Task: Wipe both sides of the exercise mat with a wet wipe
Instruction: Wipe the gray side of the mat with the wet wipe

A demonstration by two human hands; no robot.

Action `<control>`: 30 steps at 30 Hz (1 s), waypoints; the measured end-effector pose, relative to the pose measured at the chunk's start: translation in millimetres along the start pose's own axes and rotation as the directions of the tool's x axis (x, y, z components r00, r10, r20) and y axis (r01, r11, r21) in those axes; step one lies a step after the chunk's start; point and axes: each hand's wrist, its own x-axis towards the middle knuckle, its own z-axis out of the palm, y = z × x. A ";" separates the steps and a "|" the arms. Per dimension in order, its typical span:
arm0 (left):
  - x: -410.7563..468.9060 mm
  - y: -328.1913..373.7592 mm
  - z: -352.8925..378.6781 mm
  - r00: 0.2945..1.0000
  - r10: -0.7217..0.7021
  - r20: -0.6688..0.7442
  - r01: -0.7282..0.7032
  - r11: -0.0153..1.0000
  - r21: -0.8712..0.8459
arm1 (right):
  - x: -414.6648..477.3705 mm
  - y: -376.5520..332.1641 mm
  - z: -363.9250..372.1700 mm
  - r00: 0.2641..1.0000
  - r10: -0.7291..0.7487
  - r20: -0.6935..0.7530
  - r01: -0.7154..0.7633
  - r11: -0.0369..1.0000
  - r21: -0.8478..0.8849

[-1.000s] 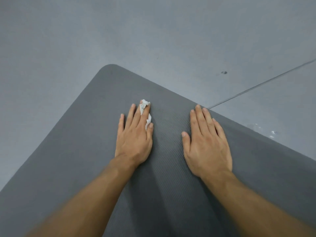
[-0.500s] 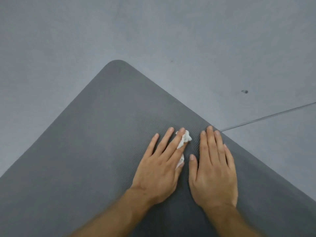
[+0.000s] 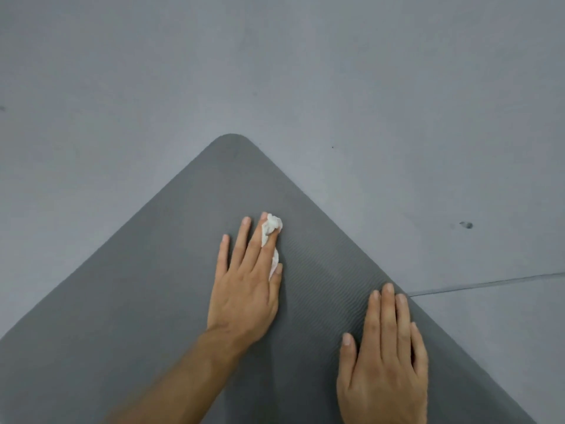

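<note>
- A dark grey exercise mat (image 3: 146, 295) lies flat on the floor, its rounded corner pointing away from the person.
- A crumpled white wet wipe (image 3: 273, 225) sits on the mat, a little way in from that corner.
- The left hand (image 3: 244, 289) lies palm down on the wipe, fingers straight and slightly spread, pressing it to the mat; the wipe shows past the fingertips and beside the thumb.
- The right hand (image 3: 385, 359) rests flat on the mat near its right edge, fingers straight and together, holding nothing, well apart from the left.
- Around the mat is a grey floor (image 3: 275, 62), with a thin seam line (image 3: 489, 283) at right and a small dark mark (image 3: 467, 225) above it.
</note>
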 end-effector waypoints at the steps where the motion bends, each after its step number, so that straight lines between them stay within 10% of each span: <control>1: -1.4 6.6 1.2 1.000 0.003 -0.005 -0.003 1.000 0.000 | 1.3 -0.5 -1.1 1.000 -0.003 -0.009 0.003 1.000 0.012; 7: -26.6 62.1 12.1 0.974 0.217 0.064 -0.220 0.974 0.045 | -0.2 3.5 -1.9 0.995 -0.043 0.093 0.040 0.999 0.034; 30: -44.2 56.4 17.4 0.951 0.308 0.027 -0.309 0.951 0.032 | -0.3 6.1 -1.8 0.991 -0.036 0.125 0.043 0.998 -0.052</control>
